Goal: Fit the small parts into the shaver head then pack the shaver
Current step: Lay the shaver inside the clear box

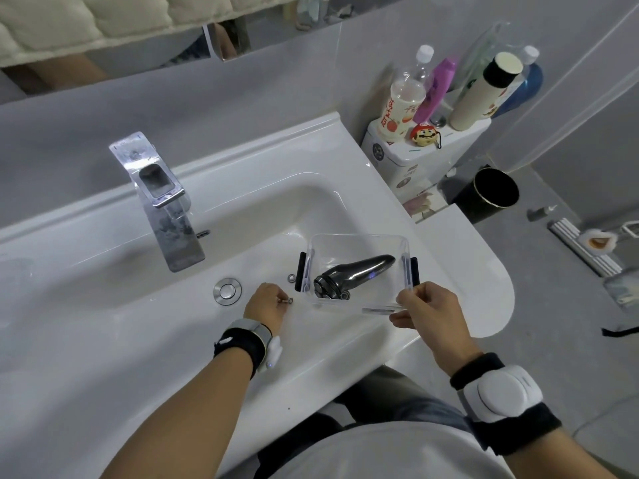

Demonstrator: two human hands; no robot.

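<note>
Shaver [352, 276]: lies in the clear box [401, 247], head toward my left hand [266, 304]. Small part [287, 300]: pinched at my left fingertips, just off the box's near-left corner; second ring [291, 277] loose beyond the pinch. Right hand [427, 305]: grips the box's near-right rim. Risk, I judge: a slipped part rolls down the sink [103, 333] to the drain [227, 291].

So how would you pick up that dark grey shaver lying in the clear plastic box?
Probably by the slim handle end of the dark grey shaver, coming from above through the open top of the clear plastic box. It lies flat, tapered handle toward the far right; the round head sits close to the box's near-left corner.
</note>
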